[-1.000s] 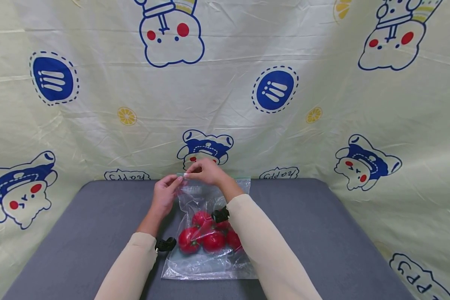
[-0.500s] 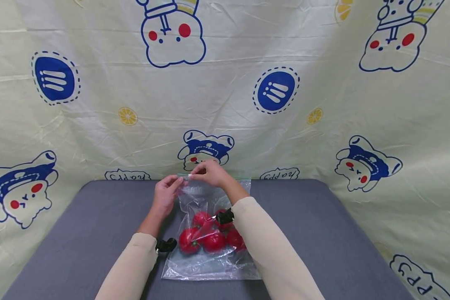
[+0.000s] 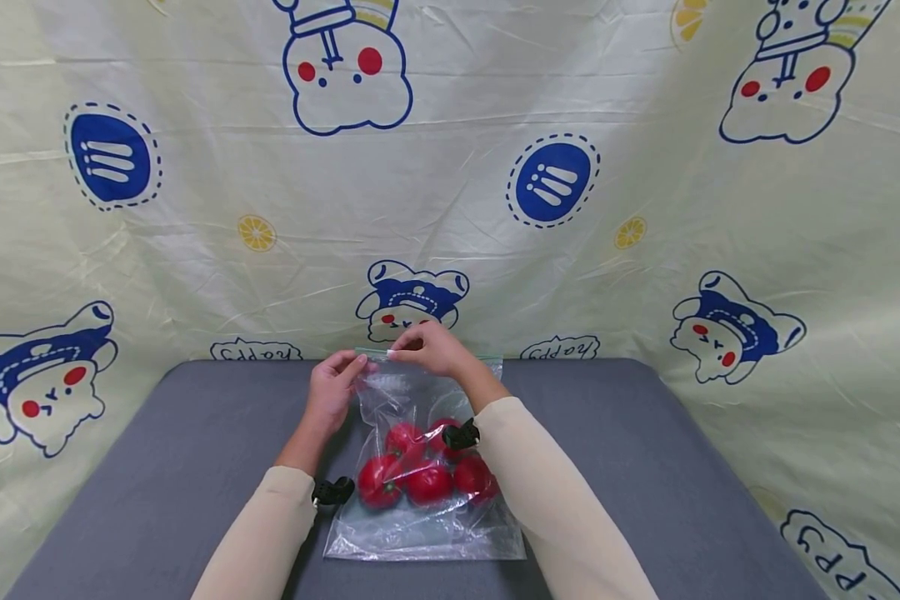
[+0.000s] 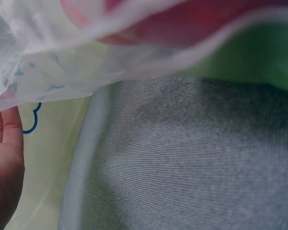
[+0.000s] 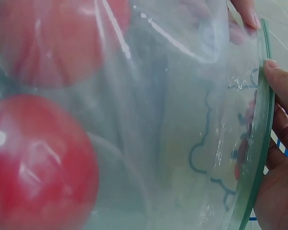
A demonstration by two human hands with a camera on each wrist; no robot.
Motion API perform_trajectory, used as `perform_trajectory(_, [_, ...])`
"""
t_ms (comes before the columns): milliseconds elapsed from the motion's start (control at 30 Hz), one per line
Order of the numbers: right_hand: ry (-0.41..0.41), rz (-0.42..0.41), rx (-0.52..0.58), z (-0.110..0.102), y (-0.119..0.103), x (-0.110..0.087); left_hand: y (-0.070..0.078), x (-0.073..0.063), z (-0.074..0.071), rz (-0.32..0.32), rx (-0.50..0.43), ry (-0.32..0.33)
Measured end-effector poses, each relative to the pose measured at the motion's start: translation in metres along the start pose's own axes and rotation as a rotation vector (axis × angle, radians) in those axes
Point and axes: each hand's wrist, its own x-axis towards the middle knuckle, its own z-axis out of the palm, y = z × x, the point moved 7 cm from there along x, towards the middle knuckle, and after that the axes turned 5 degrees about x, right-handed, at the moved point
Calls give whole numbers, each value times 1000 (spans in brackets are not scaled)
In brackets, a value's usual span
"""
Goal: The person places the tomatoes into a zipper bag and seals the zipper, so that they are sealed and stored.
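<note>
A clear zip bag [image 3: 420, 533] lies on the grey table with several red tomatoes [image 3: 429, 483] inside. My left hand [image 3: 330, 392] pinches the top left corner of the bag between thumb and fingers. Just to its right, my right hand [image 3: 437, 352] pinches the green zip strip along the mouth. In the right wrist view the zip strip [image 5: 255, 191] runs down the right side, with my right thumb [image 5: 281, 84] on it and left fingertips [image 5: 247, 13] above. Bag plastic [image 4: 62, 76] crosses the left wrist view, touching the left fingers [image 4: 12, 124].
The grey padded table [image 3: 615, 467] extends to both sides of the bag. Behind it hangs a pale curtain [image 3: 450, 183] printed with cartoon figures. Dark wrist cameras, such as the left one [image 3: 333, 491], sit close to the bag.
My right hand has slid to the right along the zip strip, away from the left hand, uncovering more of the tomatoes. The left hand stays at the corner.
</note>
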Motion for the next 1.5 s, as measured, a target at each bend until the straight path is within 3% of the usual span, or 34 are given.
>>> perform_trajectory(267, [1, 50, -21, -5, 5, -5, -2, 1, -3, -17, 49, 0])
perform_trajectory(467, [-8, 73, -16, -8, 11, -8, -2, 2, -4, -15, 31, 8])
perform_trajectory(1033, [-10, 50, -36, -16, 20, -19, -5, 2, -7, -29, 27, 9])
perform_trajectory(1500, [11, 78, -19, -24, 30, -27, -4, 0, -8, -27, 31, 11])
